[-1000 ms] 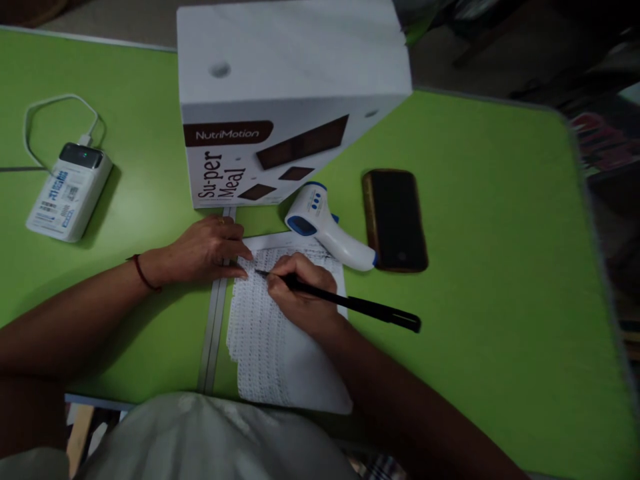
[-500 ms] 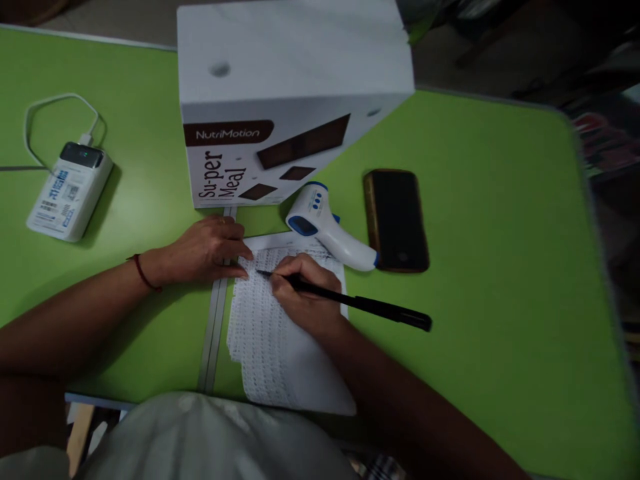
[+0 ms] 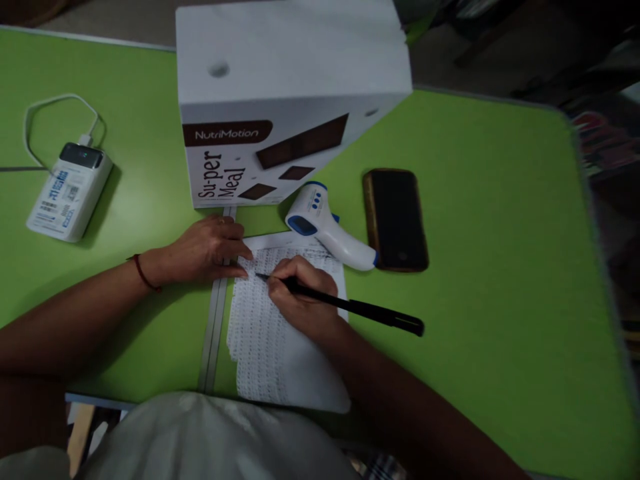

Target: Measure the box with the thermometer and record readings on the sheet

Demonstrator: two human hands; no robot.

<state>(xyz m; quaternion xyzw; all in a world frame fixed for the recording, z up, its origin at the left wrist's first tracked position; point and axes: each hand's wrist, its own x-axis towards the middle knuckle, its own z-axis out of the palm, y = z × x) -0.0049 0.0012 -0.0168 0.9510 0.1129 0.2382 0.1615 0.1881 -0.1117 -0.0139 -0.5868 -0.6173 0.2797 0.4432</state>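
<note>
My right hand (image 3: pixel 303 293) is closed around a black pen (image 3: pixel 367 312). The pen's tip touches a sheet of paper (image 3: pixel 310 373) covered in rows of small handwriting. On the paper's upper left edge rests my left hand (image 3: pixel 215 250), its fingers partly bent, with thumb and index fingertip apart. A red string circles the left wrist. Lying across the paper's top right corner is a white and blue infrared thermometer (image 3: pixel 337 241); part of the writing beneath it is hidden.
A large white box (image 3: pixel 290 57) stands behind the paper. Right of the thermometer lies a dark phone (image 3: pixel 397 220) in a brown case. A white power bank (image 3: pixel 70 193) with a cable (image 3: pixel 60 97) sits at the left. All rest on a green table (image 3: pixel 500 267).
My right hand and the pen have shifted very slightly left and down. The paper's lower end has moved a little left. My left hand has stayed put.
</note>
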